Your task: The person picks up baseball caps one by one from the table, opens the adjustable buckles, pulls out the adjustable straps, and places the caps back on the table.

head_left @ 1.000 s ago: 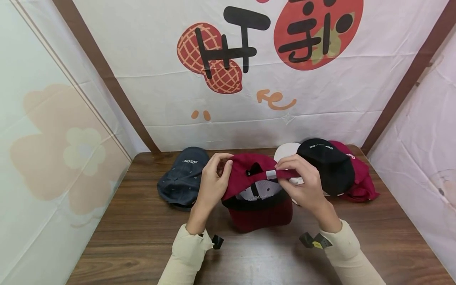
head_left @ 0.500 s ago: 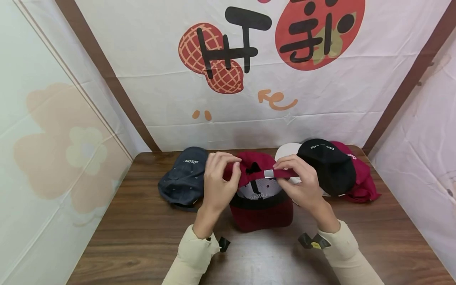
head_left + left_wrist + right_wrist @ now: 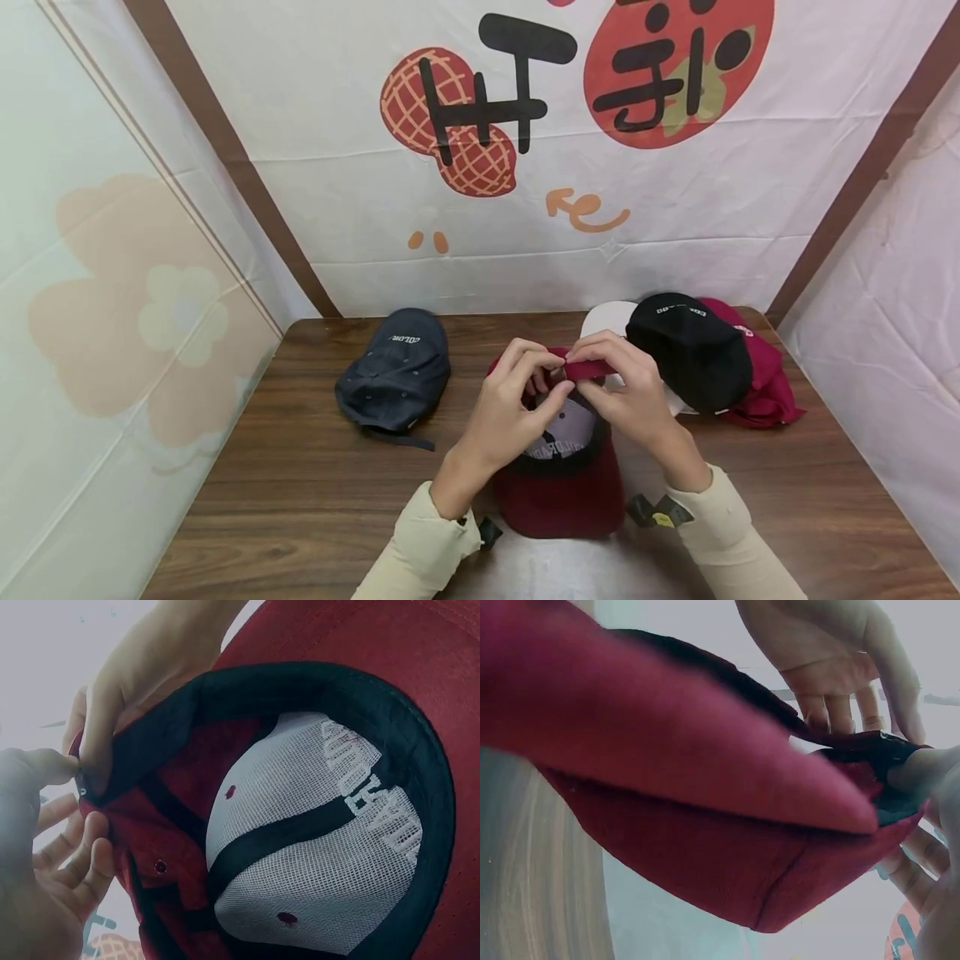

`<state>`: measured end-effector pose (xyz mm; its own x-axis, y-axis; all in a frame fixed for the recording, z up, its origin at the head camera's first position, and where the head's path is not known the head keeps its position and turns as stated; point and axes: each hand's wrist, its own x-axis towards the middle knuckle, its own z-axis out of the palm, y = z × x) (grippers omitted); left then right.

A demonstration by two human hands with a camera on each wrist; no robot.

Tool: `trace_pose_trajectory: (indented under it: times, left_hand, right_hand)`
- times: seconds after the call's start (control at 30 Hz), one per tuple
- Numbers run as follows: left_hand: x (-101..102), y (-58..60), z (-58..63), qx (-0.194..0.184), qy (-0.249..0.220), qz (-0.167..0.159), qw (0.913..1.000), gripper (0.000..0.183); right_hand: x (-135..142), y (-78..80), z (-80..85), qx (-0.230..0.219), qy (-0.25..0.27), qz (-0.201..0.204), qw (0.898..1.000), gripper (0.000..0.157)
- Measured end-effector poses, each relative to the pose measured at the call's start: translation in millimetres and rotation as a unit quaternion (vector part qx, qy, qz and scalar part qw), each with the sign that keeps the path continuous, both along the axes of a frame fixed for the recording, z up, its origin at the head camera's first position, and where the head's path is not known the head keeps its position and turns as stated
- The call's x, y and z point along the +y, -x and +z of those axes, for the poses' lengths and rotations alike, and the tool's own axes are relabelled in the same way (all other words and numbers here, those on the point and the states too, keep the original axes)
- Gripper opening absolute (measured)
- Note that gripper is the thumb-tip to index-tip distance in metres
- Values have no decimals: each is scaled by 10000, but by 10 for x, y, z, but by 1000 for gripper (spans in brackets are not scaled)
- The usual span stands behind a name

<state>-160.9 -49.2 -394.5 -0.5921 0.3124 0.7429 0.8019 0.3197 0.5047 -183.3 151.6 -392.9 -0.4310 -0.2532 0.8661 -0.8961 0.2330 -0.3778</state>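
Right of the navy baseball cap (image 3: 393, 367), the right hand (image 3: 633, 387) pinches the strap (image 3: 588, 369) of the maroon baseball cap (image 3: 561, 504), the left hand (image 3: 506, 408) apparently too; a loosening pinch could let it slip.

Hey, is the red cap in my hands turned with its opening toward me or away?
Toward you: in the head view, the red cap shows its pale lining, brim nearest you.
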Motion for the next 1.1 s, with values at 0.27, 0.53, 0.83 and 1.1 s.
trace_pose_trajectory:
  times: [0.27, 0.53, 0.83, 1.1]
  left_hand:
    - [37, -12, -6, -79, 55, 84, 9999, 25]
    - [54, 8, -18, 112, -152, 55, 9998, 10]
    - [32, 49, 11, 412, -390, 329, 9978, 4]
    - [24, 58, 41, 242, -456, 360, 9980, 6]
  right_hand:
    - [4, -10, -10, -99, -52, 146, 9998, 33]
    - [12, -10, -8, 49, -98, 17, 9999, 33]
    - [76, -1, -1, -285, -489, -300, 9979, 28]
    - [107, 1, 0, -385, -870, -650, 9933, 27]
